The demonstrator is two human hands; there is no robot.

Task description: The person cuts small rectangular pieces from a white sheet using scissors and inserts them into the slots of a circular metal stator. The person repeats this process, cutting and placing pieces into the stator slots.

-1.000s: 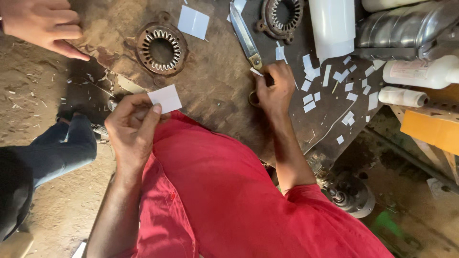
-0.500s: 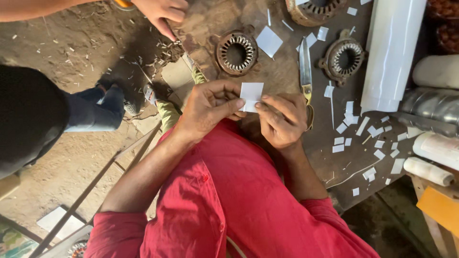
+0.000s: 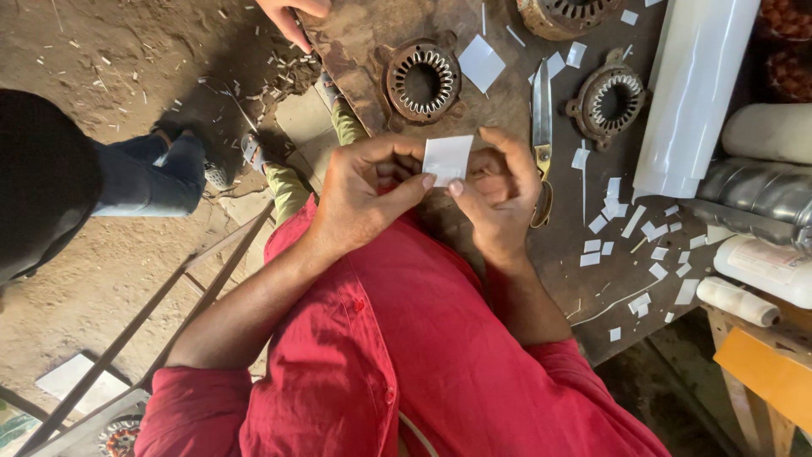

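Rusty brown workbench [image 3: 397,25], littered with small white paper offcuts [image 3: 651,228]; two stator cores on it, one [image 3: 422,80] above the hands, one [image 3: 611,96] further right; scissors [image 3: 541,127] lie just right of the right hand; white sheet roll [image 3: 698,93] at bench edge. Left hand [image 3: 364,199] and right hand [image 3: 499,199] meet over the red shirt [image 3: 423,355]; small white paper rectangle [image 3: 447,159] pinched between them, left thumb at its lower left corner, right fingers curled behind its right edge; both hands closed on it. Another person's hand [image 3: 292,15] at top.
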